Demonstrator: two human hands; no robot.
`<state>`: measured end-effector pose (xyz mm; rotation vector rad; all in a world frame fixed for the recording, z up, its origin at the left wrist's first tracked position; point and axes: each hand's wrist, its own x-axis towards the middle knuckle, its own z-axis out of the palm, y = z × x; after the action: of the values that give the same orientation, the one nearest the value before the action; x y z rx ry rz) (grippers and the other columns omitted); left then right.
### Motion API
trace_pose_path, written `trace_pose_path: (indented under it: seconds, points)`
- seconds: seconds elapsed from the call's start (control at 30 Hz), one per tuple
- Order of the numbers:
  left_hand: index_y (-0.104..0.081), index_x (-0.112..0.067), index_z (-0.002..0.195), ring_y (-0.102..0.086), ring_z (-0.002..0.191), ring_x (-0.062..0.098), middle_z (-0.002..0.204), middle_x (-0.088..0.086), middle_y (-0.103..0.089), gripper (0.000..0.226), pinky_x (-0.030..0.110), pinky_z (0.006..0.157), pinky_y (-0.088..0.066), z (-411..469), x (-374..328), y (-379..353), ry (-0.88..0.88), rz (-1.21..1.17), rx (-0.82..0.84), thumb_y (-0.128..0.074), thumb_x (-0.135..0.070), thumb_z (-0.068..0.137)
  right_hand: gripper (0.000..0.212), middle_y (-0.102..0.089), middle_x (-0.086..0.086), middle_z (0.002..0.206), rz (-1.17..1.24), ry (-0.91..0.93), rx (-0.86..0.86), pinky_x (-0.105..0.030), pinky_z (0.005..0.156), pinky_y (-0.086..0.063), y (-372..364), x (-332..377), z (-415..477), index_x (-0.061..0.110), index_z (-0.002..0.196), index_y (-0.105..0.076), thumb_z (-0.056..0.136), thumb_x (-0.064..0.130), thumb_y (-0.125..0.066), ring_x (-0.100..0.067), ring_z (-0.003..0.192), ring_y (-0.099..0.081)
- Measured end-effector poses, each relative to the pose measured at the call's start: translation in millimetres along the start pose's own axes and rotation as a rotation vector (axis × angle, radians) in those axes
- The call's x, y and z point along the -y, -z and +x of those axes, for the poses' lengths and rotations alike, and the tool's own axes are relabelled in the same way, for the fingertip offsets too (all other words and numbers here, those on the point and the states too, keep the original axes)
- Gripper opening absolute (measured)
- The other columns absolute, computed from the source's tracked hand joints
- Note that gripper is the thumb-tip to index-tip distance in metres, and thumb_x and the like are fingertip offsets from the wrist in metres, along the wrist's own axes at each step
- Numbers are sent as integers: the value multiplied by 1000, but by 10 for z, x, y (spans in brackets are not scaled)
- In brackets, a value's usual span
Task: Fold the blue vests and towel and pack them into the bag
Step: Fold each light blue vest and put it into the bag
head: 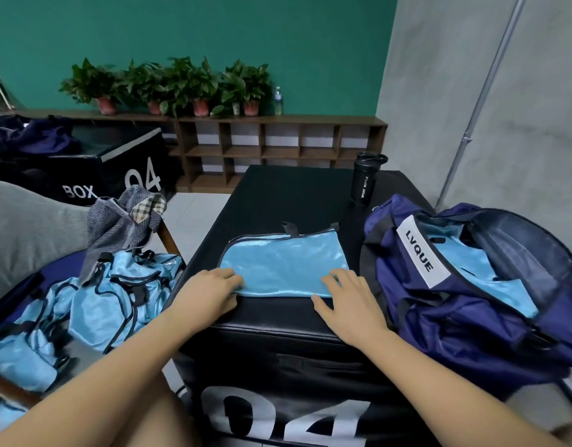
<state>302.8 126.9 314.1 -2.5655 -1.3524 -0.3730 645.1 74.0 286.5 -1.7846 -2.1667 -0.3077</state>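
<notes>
Pressed left grip (pixel 209 295) and right grip (pixel 349 301), fingers spread flat, onto near corners of folded blue vest (pixel 284 264) by front edge of black box (pixel 278 195). Found open navy bag (pixel 439 321) at right edge, unfolded vests (pixel 97 298) heaped beyond left edge.

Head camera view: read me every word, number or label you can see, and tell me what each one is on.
"LVQUE": white label on the navy bag.
"SPORT BOTTLE": side of the black bottle.
"BOX 04": side of the far black box.
"04": front of the near black box.
Label on the water bottle on the shelf: too small to read.
</notes>
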Motion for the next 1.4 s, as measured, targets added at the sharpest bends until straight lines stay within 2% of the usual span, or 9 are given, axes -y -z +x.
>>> trace_pose_path:
  seconds: [0.13, 0.37, 0.67, 0.93, 1.0, 1.07, 1.17, 1.3, 1.4]
  points:
    - [-67, -26, 94, -67, 75, 27, 85, -6, -61, 30, 35, 56, -48, 59, 28, -16, 149, 53, 45, -71, -8, 70, 58, -52, 4, 119, -32, -68, -24, -39, 96, -43, 77, 64, -8, 24, 126, -63, 103, 63, -29, -21, 104, -44]
    - [-66, -29, 93, -63, 72, 23, 85, -9, -61, 38, 33, 48, -46, -16, -82, -94, 327, -18, -23, -68, 1, 71, 61, -53, 2, 115, -51, -93, -19, -41, 96, -41, 100, 116, 10, 21, 122, -64, 104, 63, -25, -24, 102, -45]
    - [-55, -21, 89, -57, 76, 27, 83, -4, -55, 26, 42, 58, -52, 13, 30, -49, 221, 8, 60, -62, -2, 74, 61, -54, 3, 116, -8, -96, -23, -42, 98, -41, 104, 106, 18, 23, 123, -63, 105, 66, -24, -23, 103, -46]
    - [-51, -25, 82, -54, 68, 22, 75, -7, -48, 20, 36, 61, -33, -318, -206, 89, 64, 84, -40, -61, -13, 70, 62, -63, 13, 102, -44, -70, -55, -38, 113, -32, 63, 44, 66, 27, 112, -73, 108, 58, -20, -16, 99, -55]
    - [-51, -26, 84, -54, 72, 20, 78, -9, -48, 17, 35, 63, -32, -416, -260, 94, 36, 71, -37, -62, -18, 74, 67, -66, 10, 110, -65, -44, -50, -41, 122, -25, 55, 57, 56, 25, 115, -74, 107, 63, -20, -17, 110, -58]
    - [-52, -28, 87, -54, 75, 18, 81, -10, -48, 15, 33, 65, -32, -476, -289, 95, 45, 52, -44, -62, -22, 77, 72, -64, 2, 132, -28, 28, -46, -48, 126, -22, 74, 142, 14, 21, 134, -68, 103, 72, -27, -24, 133, -51]
    - [-52, -29, 89, -56, 79, 17, 82, -11, -49, 9, 34, 66, -36, -491, -361, 91, 94, -10, -45, -56, -27, 81, 78, -53, -3, 149, 120, 218, -19, -46, 123, -30, 141, 425, -66, 24, 150, -55, 95, 78, -44, -28, 142, -44]
    - [-55, -29, 91, -57, 77, 17, 81, -11, -50, 9, 35, 65, -37, -444, -601, 157, 84, -99, -89, -53, -28, 82, 65, -57, 0, 142, 168, 346, -46, -41, 116, -41, 140, 842, -72, 25, 138, -62, 92, 69, -54, -24, 133, -48]
    - [-56, -30, 96, -54, 79, 13, 85, -13, -52, 14, 34, 69, -37, -426, -795, 269, 96, -227, -167, -57, -25, 83, 45, -62, 6, 122, 259, 340, -56, -39, 103, -45, 114, 1033, -34, 22, 122, -69, 92, 54, -59, -20, 116, -54]
